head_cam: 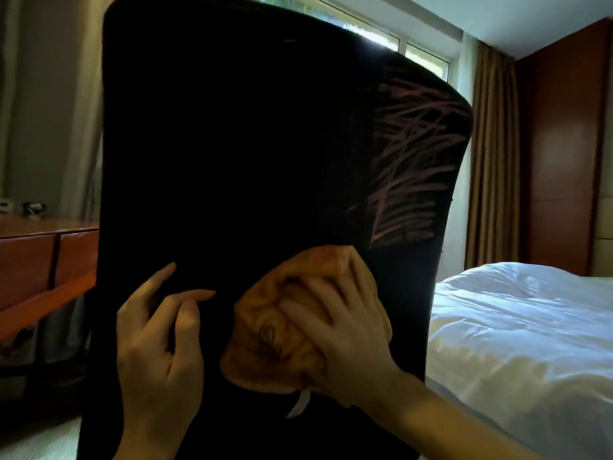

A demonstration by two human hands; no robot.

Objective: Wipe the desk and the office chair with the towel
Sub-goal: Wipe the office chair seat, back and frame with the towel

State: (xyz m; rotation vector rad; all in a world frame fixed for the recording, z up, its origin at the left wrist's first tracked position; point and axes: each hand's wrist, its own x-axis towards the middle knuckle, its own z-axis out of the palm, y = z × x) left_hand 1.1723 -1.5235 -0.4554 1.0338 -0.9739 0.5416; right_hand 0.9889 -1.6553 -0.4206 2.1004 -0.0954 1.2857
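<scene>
Right hand (341,330): fingers spread and bent over the bunched towel, gripping it and pressing it flat against the chair back; forearm enters from the lower right corner.
Left hand (156,343): holds nothing; fingers loosely bent, fingertips touching the chair back just left of the towel.
Towel (265,346): orange-tan, crumpled into a wad, on the lower middle of the chair back, under the right hand; a white tag (300,403) hangs from its lower edge.
Office chair (232,144): dark backrest, upright, fills most of the view; seen from behind or in front, cannot tell which.
Streaks (414,154): pale crossing marks on the upper right part of the backrest, above the towel.
Desk (39,247): reddish wood, left of the chair, partly hidden by it; small dark items (31,207) at its far edge, too blurred to identify.
Bed (530,327): white bedding, right of the chair.
Window (424,54): bright, behind the chair's top edge.
Curtain (494,161): brown, right of the window.
Wood panel (560,144): dark red, far right.
</scene>
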